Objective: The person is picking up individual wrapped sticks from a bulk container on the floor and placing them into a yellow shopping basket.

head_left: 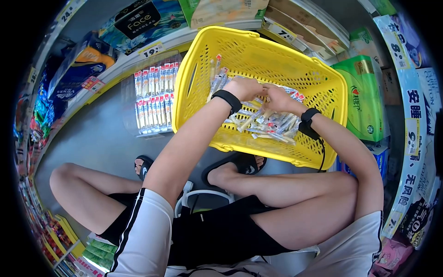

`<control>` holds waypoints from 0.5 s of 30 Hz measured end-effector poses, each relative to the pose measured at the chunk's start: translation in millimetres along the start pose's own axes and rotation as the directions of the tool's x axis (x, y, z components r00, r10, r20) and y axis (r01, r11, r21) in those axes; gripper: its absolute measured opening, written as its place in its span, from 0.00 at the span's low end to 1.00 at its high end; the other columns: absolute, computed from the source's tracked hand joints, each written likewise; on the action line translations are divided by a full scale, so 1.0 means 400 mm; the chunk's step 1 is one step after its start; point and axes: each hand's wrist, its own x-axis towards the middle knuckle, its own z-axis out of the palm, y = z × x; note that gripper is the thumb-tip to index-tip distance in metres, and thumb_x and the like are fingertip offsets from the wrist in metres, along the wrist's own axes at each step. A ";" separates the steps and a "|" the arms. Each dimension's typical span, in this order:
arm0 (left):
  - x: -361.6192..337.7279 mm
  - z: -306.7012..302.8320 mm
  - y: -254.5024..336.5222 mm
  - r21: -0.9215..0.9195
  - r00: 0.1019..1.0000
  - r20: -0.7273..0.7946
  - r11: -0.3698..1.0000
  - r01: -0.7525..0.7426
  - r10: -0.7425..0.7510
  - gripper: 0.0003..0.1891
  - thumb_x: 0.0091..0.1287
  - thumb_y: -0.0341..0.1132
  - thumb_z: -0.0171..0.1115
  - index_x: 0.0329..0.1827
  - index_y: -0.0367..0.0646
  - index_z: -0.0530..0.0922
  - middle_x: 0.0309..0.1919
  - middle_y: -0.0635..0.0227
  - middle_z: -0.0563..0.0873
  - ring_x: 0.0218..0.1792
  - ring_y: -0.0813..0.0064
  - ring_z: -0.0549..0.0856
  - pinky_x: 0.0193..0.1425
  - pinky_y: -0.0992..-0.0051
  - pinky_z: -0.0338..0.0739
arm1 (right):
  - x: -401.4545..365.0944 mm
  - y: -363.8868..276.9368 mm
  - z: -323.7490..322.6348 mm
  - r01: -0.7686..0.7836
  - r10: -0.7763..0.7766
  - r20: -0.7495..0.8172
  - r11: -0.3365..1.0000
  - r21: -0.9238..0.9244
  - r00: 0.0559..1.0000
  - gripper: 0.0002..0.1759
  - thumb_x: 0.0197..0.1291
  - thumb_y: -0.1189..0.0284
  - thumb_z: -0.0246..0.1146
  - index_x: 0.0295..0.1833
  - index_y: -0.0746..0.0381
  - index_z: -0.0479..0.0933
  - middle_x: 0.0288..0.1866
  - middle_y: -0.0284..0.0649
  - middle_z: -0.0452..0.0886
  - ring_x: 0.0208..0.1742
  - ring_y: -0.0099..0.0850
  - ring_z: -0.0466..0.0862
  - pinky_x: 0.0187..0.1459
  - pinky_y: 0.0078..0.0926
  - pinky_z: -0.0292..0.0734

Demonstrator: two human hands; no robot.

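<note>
Inside a yellow shopping basket (339, 87), my left hand (247, 88) and my right hand (279, 99) meet fingertip to fingertip, with the fingers of both curled in. Whatever lies between them is hidden or too small to make out. Below and around the hands, many slim, clear-wrapped snack sticks (277, 127) with pale contents and red-and-white ends lie loose in a jumble. Left of the basket stands a clear plastic box (131, 115), where similar wrapped sticks (154, 113) are lined up in two rows.
Shelves with price labels (151, 50) curve around the left and back. Tissue packs (145, 23) fill the back shelf, and a green tissue pack (362, 99) stands right of the basket. My bent legs and sandals (240, 164) are in front of the basket on the grey floor (92, 143).
</note>
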 end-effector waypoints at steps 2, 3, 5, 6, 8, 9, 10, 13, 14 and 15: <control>-0.030 -0.042 0.013 0.026 0.999 0.039 0.999 0.019 -0.020 0.07 0.63 0.30 0.65 0.41 0.45 0.88 0.41 0.56 0.91 0.44 0.53 0.90 0.47 0.56 0.83 | -0.002 -0.012 -0.008 0.007 0.000 -0.061 0.992 0.122 0.998 0.27 0.52 0.69 0.75 0.59 0.62 0.84 0.70 0.41 0.79 0.69 0.41 0.78 0.69 0.40 0.72; -0.056 -0.067 0.026 -0.004 0.999 0.038 1.000 0.021 -0.021 0.07 0.63 0.30 0.64 0.41 0.45 0.88 0.41 0.57 0.91 0.44 0.54 0.90 0.47 0.57 0.83 | 0.003 -0.018 -0.017 -0.033 0.048 -0.067 0.978 0.207 0.997 0.24 0.52 0.72 0.74 0.58 0.63 0.85 0.65 0.41 0.82 0.66 0.42 0.80 0.67 0.39 0.74; -0.088 -0.102 0.045 -0.009 0.995 0.069 0.997 0.075 -0.074 0.08 0.64 0.30 0.64 0.43 0.48 0.88 0.43 0.60 0.91 0.46 0.57 0.90 0.49 0.59 0.82 | 0.002 -0.025 -0.024 0.083 -0.039 -0.214 0.977 0.198 0.976 0.16 0.54 0.80 0.69 0.51 0.65 0.86 0.51 0.45 0.89 0.55 0.43 0.87 0.60 0.38 0.80; -0.104 -0.113 0.049 -0.008 0.995 0.057 0.996 0.084 -0.083 0.08 0.64 0.30 0.64 0.43 0.48 0.88 0.43 0.60 0.91 0.46 0.57 0.90 0.49 0.59 0.82 | 0.001 -0.039 -0.036 0.093 -0.052 -0.216 0.978 0.188 0.975 0.16 0.54 0.80 0.69 0.51 0.65 0.86 0.51 0.45 0.89 0.55 0.43 0.87 0.60 0.38 0.80; -0.145 -0.136 0.052 -0.067 0.993 0.020 0.991 0.115 -0.114 0.10 0.64 0.31 0.64 0.45 0.50 0.88 0.46 0.63 0.91 0.48 0.58 0.90 0.50 0.59 0.82 | 0.005 -0.074 -0.058 -0.106 0.211 -0.197 0.892 0.440 0.957 0.09 0.57 0.79 0.66 0.43 0.66 0.86 0.52 0.46 0.89 0.52 0.38 0.88 0.57 0.36 0.81; -0.158 -0.144 0.052 -0.022 0.994 0.009 0.994 0.110 -0.109 0.11 0.64 0.32 0.65 0.47 0.50 0.88 0.48 0.64 0.91 0.49 0.57 0.89 0.51 0.59 0.82 | 0.003 -0.094 -0.064 -0.128 0.269 -0.196 0.836 0.534 0.943 0.09 0.64 0.79 0.60 0.45 0.66 0.83 0.50 0.44 0.88 0.49 0.33 0.89 0.53 0.32 0.83; -0.176 -0.152 0.048 -0.031 0.991 -0.008 0.991 0.133 -0.133 0.11 0.64 0.32 0.65 0.47 0.50 0.88 0.48 0.64 0.91 0.49 0.57 0.89 0.51 0.59 0.82 | 0.010 -0.108 -0.069 -0.113 0.244 -0.192 0.848 0.518 0.951 0.09 0.64 0.79 0.60 0.45 0.66 0.83 0.50 0.44 0.88 0.49 0.33 0.89 0.53 0.32 0.83; -0.243 -0.172 0.033 -0.204 0.986 -0.101 0.972 0.114 -0.136 0.11 0.64 0.30 0.64 0.48 0.48 0.88 0.47 0.59 0.91 0.49 0.55 0.89 0.53 0.59 0.82 | 0.023 -0.132 -0.098 -0.032 0.232 -0.072 0.416 0.909 0.970 0.10 0.75 0.74 0.55 0.55 0.66 0.76 0.44 0.38 0.83 0.46 0.28 0.87 0.47 0.24 0.82; -0.266 -0.174 0.031 -0.209 0.984 -0.106 0.970 0.122 -0.146 0.11 0.64 0.30 0.64 0.48 0.48 0.88 0.47 0.59 0.91 0.49 0.55 0.89 0.53 0.59 0.82 | 0.030 -0.142 -0.101 -0.033 0.223 -0.068 0.422 0.906 0.972 0.10 0.75 0.74 0.55 0.55 0.66 0.76 0.44 0.38 0.83 0.46 0.28 0.87 0.47 0.24 0.82; -0.282 -0.170 0.026 -0.254 0.979 -0.138 0.960 0.113 -0.152 0.11 0.64 0.29 0.65 0.48 0.46 0.87 0.47 0.56 0.90 0.50 0.55 0.89 0.54 0.59 0.82 | 0.028 -0.163 -0.117 0.020 0.222 -0.130 0.439 0.898 0.966 0.10 0.75 0.72 0.57 0.54 0.66 0.77 0.44 0.38 0.83 0.45 0.27 0.86 0.46 0.24 0.81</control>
